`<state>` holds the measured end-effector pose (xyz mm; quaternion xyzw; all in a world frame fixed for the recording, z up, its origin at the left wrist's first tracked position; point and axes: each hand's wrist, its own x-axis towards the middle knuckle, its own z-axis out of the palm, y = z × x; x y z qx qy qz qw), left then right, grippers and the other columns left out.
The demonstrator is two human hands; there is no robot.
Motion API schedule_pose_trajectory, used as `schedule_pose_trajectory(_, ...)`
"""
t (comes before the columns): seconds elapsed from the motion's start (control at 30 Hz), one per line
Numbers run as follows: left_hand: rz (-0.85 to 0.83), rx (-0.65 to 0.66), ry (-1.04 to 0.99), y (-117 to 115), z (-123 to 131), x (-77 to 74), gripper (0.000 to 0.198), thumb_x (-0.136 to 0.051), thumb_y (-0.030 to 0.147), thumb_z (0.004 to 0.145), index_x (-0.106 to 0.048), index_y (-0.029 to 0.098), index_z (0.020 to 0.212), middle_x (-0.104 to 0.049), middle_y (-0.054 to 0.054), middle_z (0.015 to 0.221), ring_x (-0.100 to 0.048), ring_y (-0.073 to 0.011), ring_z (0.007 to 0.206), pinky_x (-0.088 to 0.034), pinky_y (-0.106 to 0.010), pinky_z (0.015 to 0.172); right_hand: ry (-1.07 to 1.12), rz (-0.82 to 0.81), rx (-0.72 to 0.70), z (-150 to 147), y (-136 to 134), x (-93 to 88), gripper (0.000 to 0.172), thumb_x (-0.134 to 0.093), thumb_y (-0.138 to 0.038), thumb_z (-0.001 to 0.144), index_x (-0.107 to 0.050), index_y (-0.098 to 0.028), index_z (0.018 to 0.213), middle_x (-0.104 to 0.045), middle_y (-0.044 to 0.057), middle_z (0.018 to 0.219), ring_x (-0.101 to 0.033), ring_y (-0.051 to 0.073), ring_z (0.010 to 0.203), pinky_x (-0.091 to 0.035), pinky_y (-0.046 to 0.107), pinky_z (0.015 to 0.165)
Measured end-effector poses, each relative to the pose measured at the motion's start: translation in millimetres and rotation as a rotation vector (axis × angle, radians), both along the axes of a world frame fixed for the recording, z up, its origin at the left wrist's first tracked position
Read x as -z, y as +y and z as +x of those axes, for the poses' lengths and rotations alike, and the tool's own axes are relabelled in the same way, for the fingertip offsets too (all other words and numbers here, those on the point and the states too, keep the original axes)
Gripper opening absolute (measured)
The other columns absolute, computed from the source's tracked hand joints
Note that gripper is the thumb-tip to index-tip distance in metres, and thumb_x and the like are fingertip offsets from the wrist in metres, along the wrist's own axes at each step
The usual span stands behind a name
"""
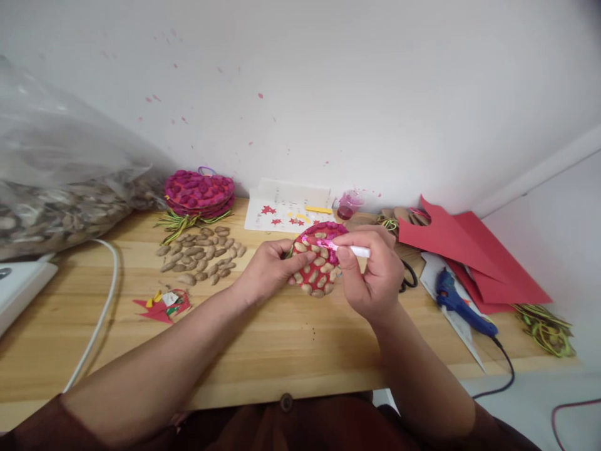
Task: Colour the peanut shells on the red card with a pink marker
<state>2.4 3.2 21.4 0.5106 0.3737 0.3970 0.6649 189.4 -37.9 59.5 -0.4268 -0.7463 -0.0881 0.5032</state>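
My forearms [178, 357] cross the near edge of the pale wooden desk [291, 351]. Above its middle, my left hand [268, 268] pinches the left rim of the round red disc studded with tan nut shells [315, 270]. My right hand [373, 275] clamps a slim white pink-tipped brush [353, 250], lying level, tip pointing left onto the disc's top. Bare wood lies open toward the near edge.

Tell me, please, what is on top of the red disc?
Tan shells cover the red disc, the top ones painted pink, where a white-handled brush rests. The left hand and right hand hide its side edges.
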Motion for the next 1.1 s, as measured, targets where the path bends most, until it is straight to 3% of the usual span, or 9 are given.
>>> schedule_pose_trajectory(0.3, 0.031, -0.003, 0.045, 1.0, -1.8, 1.1, 0.038, -0.086, 0.052, 0.078, -0.073, 0.016, 0.078, -0.069, 0.000, 0.063, -0.054, -0.0107, 0.051, -0.039, -0.024, 0.050, 0.011, -0.009, -0.006, 2.3, 1.3, 3.2, 0.008, -0.065, -0.023, 0.097, -0.071, -0.025, 0.102, -0.076, 0.002, 0.091, -0.069, 0.021, 0.091, -0.051, 0.043, 0.090)
schedule_pose_trajectory(1.1, 0.169, -0.068, 0.194, -1.4, -3.2, -3.6, 0.032, -0.081, 0.047, 0.079, -0.067, 0.019, 0.071, -0.058, 0.004, 0.057, -0.045, -0.0098, 0.050, -0.034, -0.024, 0.048, -0.102, 0.021, -0.028, 0.3, -1.9, -2.8, 0.010, -0.066, -0.019, 0.095, -0.068, -0.025, 0.101, -0.076, 0.000, 0.089, -0.070, 0.020, 0.093, -0.047, 0.041, 0.090)
